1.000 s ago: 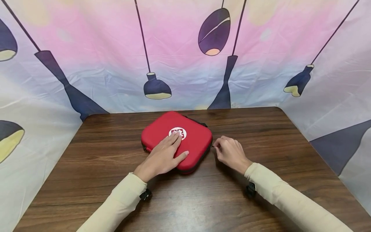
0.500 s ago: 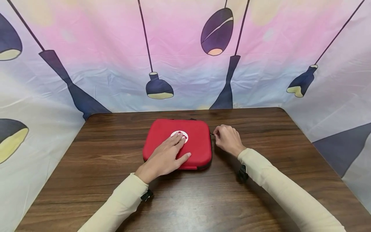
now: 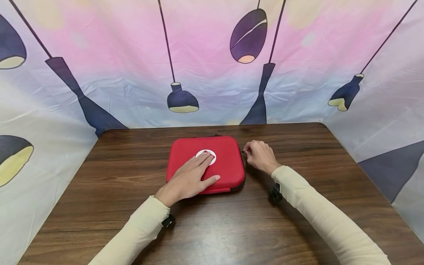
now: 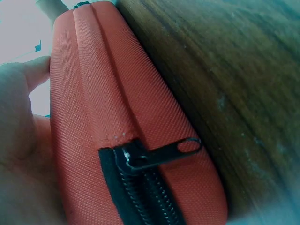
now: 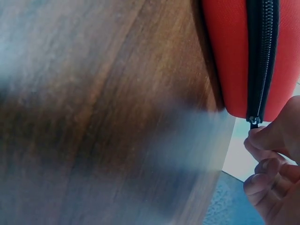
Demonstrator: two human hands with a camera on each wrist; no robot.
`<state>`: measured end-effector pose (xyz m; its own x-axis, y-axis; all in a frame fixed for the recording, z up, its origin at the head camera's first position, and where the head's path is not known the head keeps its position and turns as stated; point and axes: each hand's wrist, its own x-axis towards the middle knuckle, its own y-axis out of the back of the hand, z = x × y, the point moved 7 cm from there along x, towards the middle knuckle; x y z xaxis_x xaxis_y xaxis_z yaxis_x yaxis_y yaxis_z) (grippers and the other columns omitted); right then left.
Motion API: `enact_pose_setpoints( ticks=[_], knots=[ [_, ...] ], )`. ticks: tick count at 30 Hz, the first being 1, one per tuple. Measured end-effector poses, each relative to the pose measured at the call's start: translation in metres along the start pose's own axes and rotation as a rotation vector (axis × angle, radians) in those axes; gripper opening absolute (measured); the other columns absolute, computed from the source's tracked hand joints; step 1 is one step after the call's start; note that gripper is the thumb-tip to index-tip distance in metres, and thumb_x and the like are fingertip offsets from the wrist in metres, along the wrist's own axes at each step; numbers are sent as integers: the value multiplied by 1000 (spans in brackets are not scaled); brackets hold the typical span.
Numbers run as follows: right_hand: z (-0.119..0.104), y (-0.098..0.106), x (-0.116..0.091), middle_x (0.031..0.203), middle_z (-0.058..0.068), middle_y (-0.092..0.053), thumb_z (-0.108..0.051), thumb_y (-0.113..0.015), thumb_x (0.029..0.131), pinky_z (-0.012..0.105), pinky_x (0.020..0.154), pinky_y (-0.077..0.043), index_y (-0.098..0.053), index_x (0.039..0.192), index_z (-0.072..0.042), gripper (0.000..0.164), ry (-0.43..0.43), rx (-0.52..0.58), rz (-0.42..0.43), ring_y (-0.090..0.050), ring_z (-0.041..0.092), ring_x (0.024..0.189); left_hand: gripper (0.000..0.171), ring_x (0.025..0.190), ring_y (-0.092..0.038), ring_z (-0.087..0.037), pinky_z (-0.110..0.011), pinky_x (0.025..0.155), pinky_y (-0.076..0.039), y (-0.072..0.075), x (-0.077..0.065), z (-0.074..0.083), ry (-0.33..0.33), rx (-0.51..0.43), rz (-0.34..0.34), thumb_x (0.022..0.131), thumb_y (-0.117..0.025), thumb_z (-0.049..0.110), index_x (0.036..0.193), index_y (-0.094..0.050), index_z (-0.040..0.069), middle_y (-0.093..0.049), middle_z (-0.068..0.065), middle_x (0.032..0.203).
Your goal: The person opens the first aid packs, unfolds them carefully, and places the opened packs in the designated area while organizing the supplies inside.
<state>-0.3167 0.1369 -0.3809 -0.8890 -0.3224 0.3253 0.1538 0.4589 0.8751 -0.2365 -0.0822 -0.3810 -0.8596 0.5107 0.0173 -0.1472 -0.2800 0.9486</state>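
Observation:
A red hard-shell first-aid case (image 3: 228, 165) with a round white emblem lies flat on the table. My left hand (image 3: 188, 176) rests on its lid, fingers extended and partly covering the emblem. At the case's right side, my right hand (image 3: 261, 156) pinches a small zipper pull (image 5: 254, 125) between thumb and forefinger. From that slider the black zipper (image 5: 266, 56) runs along the side, its teeth joined. The left wrist view shows a second zipper pull (image 4: 164, 157) hanging free at the zipper's other end, beside the plain red spine.
The dark wooden table (image 3: 116, 206) surrounds the case, its far edge close behind it. A fabric backdrop (image 3: 132, 66) with printed lamps hangs beyond. The case's black carry handle (image 3: 216, 135) shows at its far side.
The case has turned counterclockwise under my left hand, so its handle now faces the back. My right hand has moved away from me, still pinching the zipper pull.

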Motion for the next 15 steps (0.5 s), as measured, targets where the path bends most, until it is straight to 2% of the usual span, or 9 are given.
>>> enact_pose_setpoints(
  ticks=[6,15],
  knots=[
    [1,2,2,86,6,-70,1,-62,84,43,63,-55,-76,90,-6,17,-3,-11,-9,-66,25,74,83,153,-20,-24,-42,124,-15,-1,3,1,7,19,-27,98,-52,59,161,-28,10,-23,-8,167],
    [2,0,4,87,5,-71,2,-61,84,43,64,-55,-76,90,-6,19,-17,3,-19,-66,24,75,83,153,-21,-25,-43,124,-16,-1,9,1,20,34,-23,98,-54,58,160,-30,9,-24,-9,166]
  ],
)
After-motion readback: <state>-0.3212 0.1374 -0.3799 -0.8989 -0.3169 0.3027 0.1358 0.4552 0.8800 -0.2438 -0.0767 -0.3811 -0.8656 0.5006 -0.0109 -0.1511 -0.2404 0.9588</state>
